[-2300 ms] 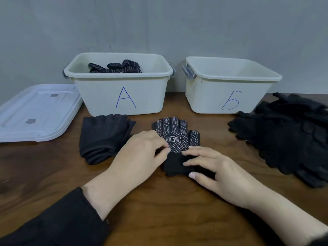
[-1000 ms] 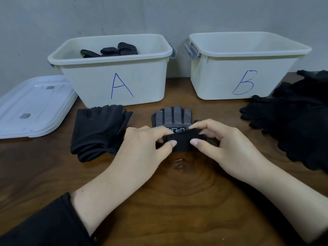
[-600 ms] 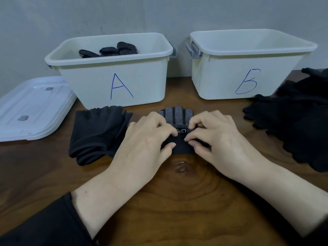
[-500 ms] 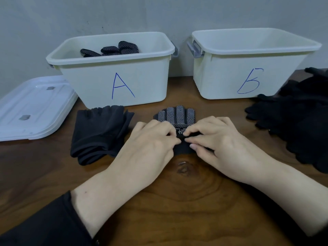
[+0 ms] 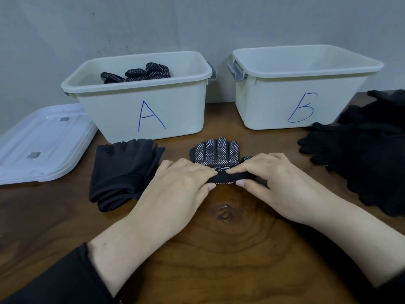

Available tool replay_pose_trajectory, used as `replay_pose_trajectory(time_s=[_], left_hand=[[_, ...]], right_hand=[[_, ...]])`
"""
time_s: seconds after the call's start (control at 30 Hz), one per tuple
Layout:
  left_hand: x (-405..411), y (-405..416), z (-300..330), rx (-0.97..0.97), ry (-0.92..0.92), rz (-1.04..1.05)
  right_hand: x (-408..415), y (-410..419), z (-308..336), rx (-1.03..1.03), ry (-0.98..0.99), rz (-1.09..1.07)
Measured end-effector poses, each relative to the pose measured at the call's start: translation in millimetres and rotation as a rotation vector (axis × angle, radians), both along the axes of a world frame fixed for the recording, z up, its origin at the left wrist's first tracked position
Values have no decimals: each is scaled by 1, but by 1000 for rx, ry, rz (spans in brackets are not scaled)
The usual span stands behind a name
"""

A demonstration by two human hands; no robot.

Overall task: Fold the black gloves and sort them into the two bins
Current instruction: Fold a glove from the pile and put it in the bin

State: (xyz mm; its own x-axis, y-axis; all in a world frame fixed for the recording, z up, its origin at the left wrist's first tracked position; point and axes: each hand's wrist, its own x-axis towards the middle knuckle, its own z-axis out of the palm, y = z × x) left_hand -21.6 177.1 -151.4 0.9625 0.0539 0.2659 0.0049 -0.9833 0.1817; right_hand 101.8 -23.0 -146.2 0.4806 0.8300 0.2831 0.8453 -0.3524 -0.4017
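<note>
Person seated at a wooden table [image 5: 230, 249], both hands on a dotted black glove [image 5: 215, 153] lying palm-up at centre, fingers pointing toward the bins. Left hand [image 5: 177, 189] pinches the folded-over cuff edge, thumb under, fingers curled on top. Right hand [image 5: 278, 181] does the same on the other end of the cuff, thumb tip showing beneath the fold. Cuff is turned up over the lower palm; a white printed label sits just above the fold, partly hidden. Glove fingers lie flat, uncovered.

Bin A [image 5: 142, 110], white plastic with a blue handwritten A, stands behind and left of the glove. Dotted gloves in bin A [image 5: 140, 73] poke above its rim. Bin B [image 5: 302, 93], same type, blue B on its front, stands to the right of bin A with a gap between; its inside can't be seen from here. Both have grey handle clips on facing ends.

Folded plain black gloves [image 5: 122, 172] stacked just left of the left hand, in front of bin A, touching the table. Loose pile of black gloves [image 5: 361, 154] at the right edge, beside bin B. White lid [image 5: 41, 143] lies flat at far left, next to bin A. Black sleeve [image 5: 50, 277] covers the left forearm. Grey wall [image 5: 197, 23] behind.
</note>
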Motion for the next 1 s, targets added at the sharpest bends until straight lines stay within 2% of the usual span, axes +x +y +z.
replay_pose_trajectory(time_s=[0.1, 0.23, 0.3, 0.43, 0.5, 0.57, 0.63, 0.77, 0.87, 1.0], left_hand=[[-8, -2, 6, 4, -4, -12], [-12, -2, 9, -128, -27, 45], [-8, -5, 9, -191, -66, 75], [3, -7, 10, -311, -110, 135], [8, -6, 8, -381, -123, 148], [14, -4, 7, -413, -139, 168], [20, -1, 6, -387, -156, 195], [26, 2, 4, -123, -243, 92], [20, -1, 1, 57, -164, -46], [16, 3, -3, 93, -20, -56]], right_hand=[[-3, -4, 7, -35, 26, 10], [-2, -7, 11, -69, 123, 2], [0, -5, 10, -24, 182, -7], [-3, 1, 8, 147, 432, -52], [-1, 5, 2, 223, 468, -110], [3, 9, -3, 253, 359, -178], [7, 14, -5, 222, 168, -214], [8, 22, -10, 142, -114, -160], [6, 18, -10, 72, -153, -84], [4, 13, -8, -111, -166, -36]])
